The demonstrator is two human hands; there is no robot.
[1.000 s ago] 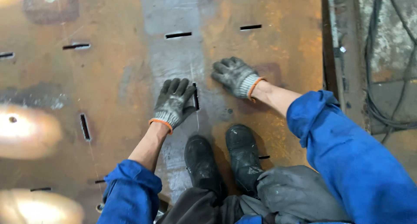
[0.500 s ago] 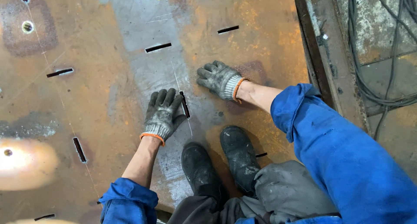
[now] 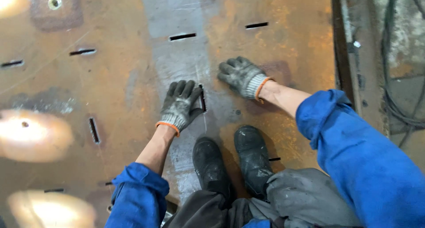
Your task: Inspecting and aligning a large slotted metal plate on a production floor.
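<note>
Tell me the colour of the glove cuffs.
Orange, on grey gloves: left hand, right hand. Head view.

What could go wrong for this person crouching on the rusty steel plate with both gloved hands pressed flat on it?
The left hand lies right beside a narrow slot cut in the steel plate; its fingers might catch on the slot's edge, and knit gloves may protect little. The right hand rests flat on rust, so a slip seems possible. Cables lie past the plate's right edge, a likely trip hazard on standing.
</note>
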